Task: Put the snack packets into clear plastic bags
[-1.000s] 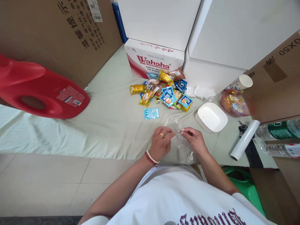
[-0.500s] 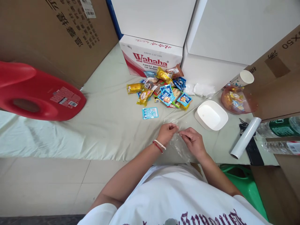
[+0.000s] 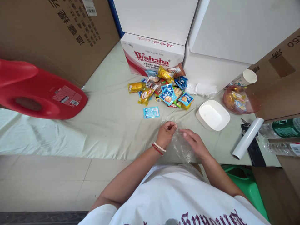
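Observation:
A clear, thin plastic bag (image 3: 181,148) hangs between my hands at the table's front edge. My left hand (image 3: 166,133), with two bracelets at the wrist, is closed in a pinch on the bag's upper part. Beside it, my right hand (image 3: 195,143) has its fingers stretched out toward the bag; whether they touch the film I cannot tell. Just beyond my hands lies a flat light-blue packet (image 3: 151,112). Farther back is a heap of wrapped snacks (image 3: 167,93), yellow, blue and brown. To the right stands a white plastic bowl (image 3: 213,115).
A red jug (image 3: 47,93) lies at the left. Behind the snacks stands a Wahaha carton (image 3: 152,54). At the right are a reddish clear bowl (image 3: 253,104) with snacks, a paper cup (image 3: 248,77), a white roll (image 3: 247,137), a black phone-like slab (image 3: 257,156) and plastic bottles (image 3: 284,128).
My right hand's fingers have loosened from a pinch at the bag and straightened, moving slightly away from my left hand. My left hand keeps its pinch. The view has shifted slightly.

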`<state>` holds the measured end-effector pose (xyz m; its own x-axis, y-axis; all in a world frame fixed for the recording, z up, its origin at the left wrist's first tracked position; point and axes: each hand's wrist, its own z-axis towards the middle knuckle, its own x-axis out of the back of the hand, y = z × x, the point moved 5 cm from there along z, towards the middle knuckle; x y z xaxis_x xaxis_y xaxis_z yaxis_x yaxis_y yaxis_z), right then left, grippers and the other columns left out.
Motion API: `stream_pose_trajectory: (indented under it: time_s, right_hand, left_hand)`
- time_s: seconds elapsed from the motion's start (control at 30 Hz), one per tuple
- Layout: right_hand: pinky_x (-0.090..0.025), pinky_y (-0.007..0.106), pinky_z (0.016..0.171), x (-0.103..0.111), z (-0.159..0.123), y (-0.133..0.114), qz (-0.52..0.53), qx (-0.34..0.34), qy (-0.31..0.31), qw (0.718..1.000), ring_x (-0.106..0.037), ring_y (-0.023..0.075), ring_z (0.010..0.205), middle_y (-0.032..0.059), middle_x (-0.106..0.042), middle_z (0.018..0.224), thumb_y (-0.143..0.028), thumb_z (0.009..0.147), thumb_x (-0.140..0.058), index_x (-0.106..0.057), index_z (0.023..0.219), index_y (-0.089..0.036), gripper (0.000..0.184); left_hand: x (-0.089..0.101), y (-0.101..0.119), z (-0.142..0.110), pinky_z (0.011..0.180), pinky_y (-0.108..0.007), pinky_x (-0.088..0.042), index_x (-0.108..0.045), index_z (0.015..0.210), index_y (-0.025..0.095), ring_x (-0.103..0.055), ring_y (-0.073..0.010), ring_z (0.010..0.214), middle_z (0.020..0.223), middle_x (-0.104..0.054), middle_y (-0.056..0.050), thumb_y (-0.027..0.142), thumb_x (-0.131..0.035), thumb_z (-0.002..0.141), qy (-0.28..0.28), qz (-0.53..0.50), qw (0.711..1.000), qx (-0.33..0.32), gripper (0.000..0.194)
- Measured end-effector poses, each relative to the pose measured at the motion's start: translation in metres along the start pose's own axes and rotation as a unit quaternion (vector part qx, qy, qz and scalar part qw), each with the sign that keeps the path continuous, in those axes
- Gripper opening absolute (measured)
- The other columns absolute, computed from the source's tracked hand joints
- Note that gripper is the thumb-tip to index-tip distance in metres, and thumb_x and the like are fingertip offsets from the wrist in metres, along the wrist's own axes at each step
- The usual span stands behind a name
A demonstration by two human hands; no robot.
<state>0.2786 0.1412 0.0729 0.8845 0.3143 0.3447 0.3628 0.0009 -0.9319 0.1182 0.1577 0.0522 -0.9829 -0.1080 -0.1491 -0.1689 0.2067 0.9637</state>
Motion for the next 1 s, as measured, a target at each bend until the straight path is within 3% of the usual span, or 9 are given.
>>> stream_pose_trajectory:
  time_s: [0.17, 0.3, 0.43, 0.57, 0.63, 0.77, 0.87, 0.93, 1.0]
  right_hand:
    - [-0.052, 0.032, 0.080, 0.005, 0.013, 0.009, 0.125, -0.065, 0.133, 0.981, -0.063, 0.0205, 0.091, 0.0047, -0.069, 0.094, -0.059, 0.085, -0.071, -0.072, 0.088, -0.021, 0.038]
    - [-0.054, 0.026, 0.062, 0.010, 0.013, 0.016, 0.238, -0.103, 0.247, 0.934, -0.064, 0.0160, 0.080, 0.0007, -0.066, 0.095, -0.062, 0.077, -0.075, -0.062, 0.088, -0.022, 0.044]
    - [-0.036, 0.018, 0.039, 0.015, 0.011, 0.017, 0.213, -0.120, 0.241, 0.939, -0.050, 0.0081, 0.048, -0.0058, -0.059, 0.070, -0.062, 0.080, -0.072, -0.057, 0.087, -0.023, 0.043]
    - [-0.024, 0.019, 0.032, 0.021, 0.024, 0.015, 0.180, -0.123, 0.153, 0.964, -0.035, 0.0056, 0.037, -0.0085, -0.050, 0.056, -0.060, 0.077, -0.075, -0.060, 0.085, -0.020, 0.043]
    - [-0.023, 0.020, 0.032, 0.027, 0.035, 0.013, 0.164, -0.118, 0.129, 0.971, -0.034, 0.0057, 0.036, -0.0085, -0.049, 0.055, -0.059, 0.074, -0.077, -0.062, 0.084, -0.020, 0.044]
    - [-0.026, 0.021, 0.034, 0.033, 0.052, 0.009, 0.126, -0.099, 0.123, 0.979, -0.038, 0.0074, 0.038, -0.0073, -0.051, 0.057, -0.056, 0.074, -0.076, -0.063, 0.085, -0.020, 0.040]
    - [-0.027, 0.022, 0.035, 0.031, 0.059, 0.006, 0.105, -0.090, 0.112, 0.984, -0.040, 0.0081, 0.039, -0.0065, -0.052, 0.058, -0.055, 0.076, -0.074, -0.064, 0.086, -0.020, 0.038]
    - [-0.027, 0.022, 0.036, 0.032, 0.062, 0.008, 0.093, -0.092, 0.104, 0.986, -0.039, 0.0082, 0.040, -0.0061, -0.052, 0.059, -0.054, 0.077, -0.073, -0.064, 0.087, -0.020, 0.037]
    - [-0.027, 0.022, 0.037, 0.038, 0.063, 0.016, 0.070, -0.097, 0.103, 0.987, -0.038, 0.0084, 0.040, -0.0061, -0.051, 0.059, -0.055, 0.077, -0.072, -0.063, 0.087, -0.020, 0.038]
  left_hand:
    - [0.007, 0.007, -0.023, 0.078, -0.029, -0.053, -0.062, 0.085, 0.020, -0.060, -0.0144, 0.086, 0.094, -0.061, -0.001, 0.048, -0.073, 0.083, -0.041, -0.088, 0.995, -0.013, 0.031]
    - [0.047, 0.007, -0.033, 0.084, -0.035, -0.059, -0.051, 0.089, 0.024, -0.065, -0.0185, 0.104, 0.105, -0.062, 0.001, 0.049, -0.080, 0.079, 0.044, -0.252, 0.966, 0.033, 0.040]
    - [0.097, 0.004, -0.025, 0.066, -0.025, -0.058, -0.044, 0.090, 0.025, -0.070, -0.0159, 0.091, 0.091, -0.060, 0.006, 0.046, -0.085, 0.072, 0.123, -0.280, 0.950, 0.056, 0.050]
    - [0.137, 0.000, -0.002, 0.039, -0.014, -0.025, -0.044, 0.089, 0.025, -0.051, -0.0065, 0.050, 0.073, -0.055, 0.007, 0.044, -0.077, 0.078, 0.083, -0.144, 0.979, 0.114, 0.039]
    - [0.157, 0.005, 0.007, 0.040, -0.017, -0.026, -0.047, 0.087, 0.023, -0.048, -0.0079, 0.049, 0.071, -0.053, 0.005, 0.037, -0.070, 0.081, 0.100, 0.010, 0.990, 0.099, 0.027]
    - [0.162, 0.050, -0.007, 0.077, -0.036, -0.053, -0.056, 0.103, 0.020, -0.062, -0.0211, 0.091, 0.101, -0.063, -0.008, 0.024, -0.060, 0.081, 0.263, 0.342, 0.884, -0.181, 0.022]
    - [0.107, 0.060, -0.026, 0.106, -0.048, -0.044, -0.058, 0.122, 0.020, -0.056, -0.0269, 0.122, 0.128, -0.062, -0.014, 0.018, -0.055, 0.081, 0.018, 0.462, 0.804, -0.373, 0.042]
    - [0.081, 0.048, -0.036, 0.110, -0.049, -0.040, -0.061, 0.121, 0.020, -0.058, -0.0262, 0.120, 0.126, -0.065, -0.013, 0.012, -0.053, 0.075, -0.170, 0.499, 0.756, -0.387, 0.047]
    - [0.077, 0.034, -0.039, 0.107, -0.048, -0.040, -0.068, 0.099, 0.020, -0.062, -0.0251, 0.104, 0.104, -0.071, -0.010, 0.009, -0.053, 0.069, -0.265, 0.528, 0.730, -0.345, 0.035]
